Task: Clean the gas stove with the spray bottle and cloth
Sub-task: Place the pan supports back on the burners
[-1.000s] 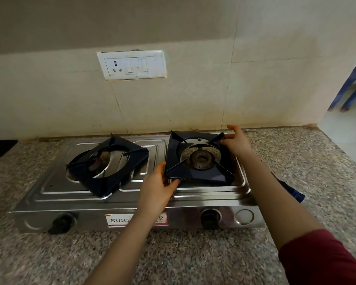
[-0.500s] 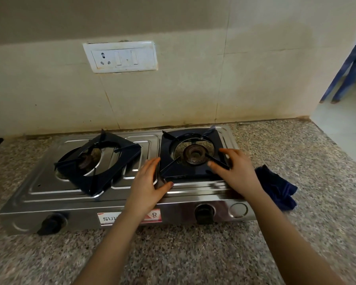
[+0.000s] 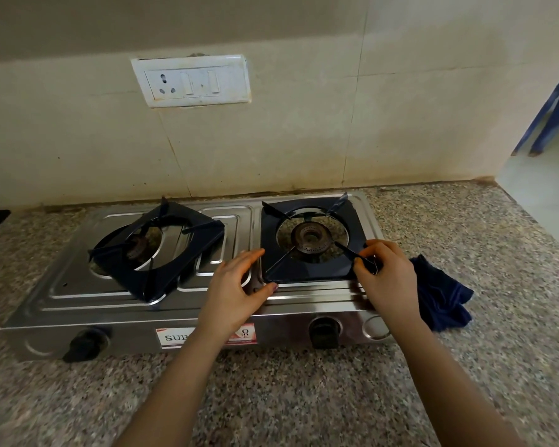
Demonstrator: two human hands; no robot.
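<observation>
The gas stove [image 3: 207, 304] stands at the table's [image 3: 304, 398] back edge. The right hand [image 3: 384, 279] pinches a prong of the right pan support [image 3: 310, 269]; the left hand [image 3: 236, 291], fingers spread, partly hides the label [image 3: 175, 337]. The dark cloth [image 3: 442, 295] lies half hidden just beside the stove.

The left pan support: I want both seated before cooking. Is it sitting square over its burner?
No. The left pan support is rotated and shifted off-centre.

Bare bench [image 3: 271, 398] lies open below both hands, while a dark cloth [image 3: 442, 298] crowds the space just beside the right hand [image 3: 386, 279].
</observation>
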